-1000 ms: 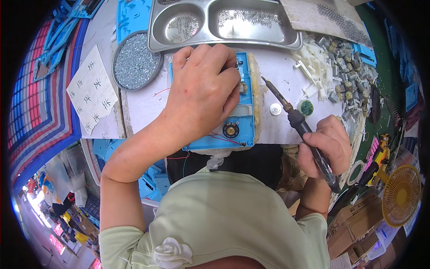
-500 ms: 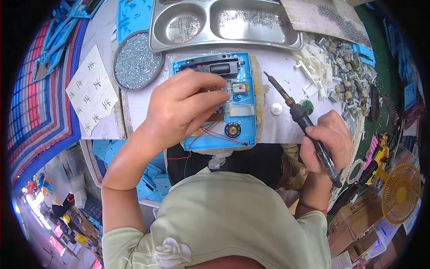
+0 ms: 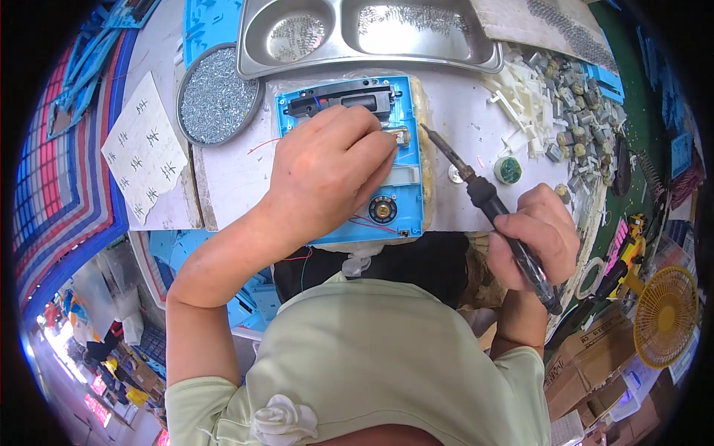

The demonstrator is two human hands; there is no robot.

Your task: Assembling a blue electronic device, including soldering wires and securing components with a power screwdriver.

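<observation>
One broad white worktop [image 3: 238, 182] is spreading beneath the left hand [image 3: 331, 163] and the right hand [image 3: 537, 238]. Beyond the left hand, a silvery metal compartment tray [image 3: 338, 56] is holding small metal pieces [image 3: 297, 33], probably for easy reach. Under that hand, a shallow rectangular blue plastic shell [image 3: 408, 215] is lying open side up, likely so its inside is facing the fingers. Those fingers are bunching together over its middle, so what they are pinching, if anything, is not showing. The right hand is gripping the black handle of a slim soldering iron [image 3: 489, 201], presumably to be holding it away from the metal end; its tip is slanting toward the left fingertips. Left of the left hand, a round dark-rimmed dish [image 3: 181, 104] is holding silvery bits [image 3: 221, 93]. On the near side of the left fingertips, a round black speaker [image 3: 383, 209] is sitting in the shell; beyond the right hand, a small round green tub [image 3: 508, 170] is resting.
</observation>
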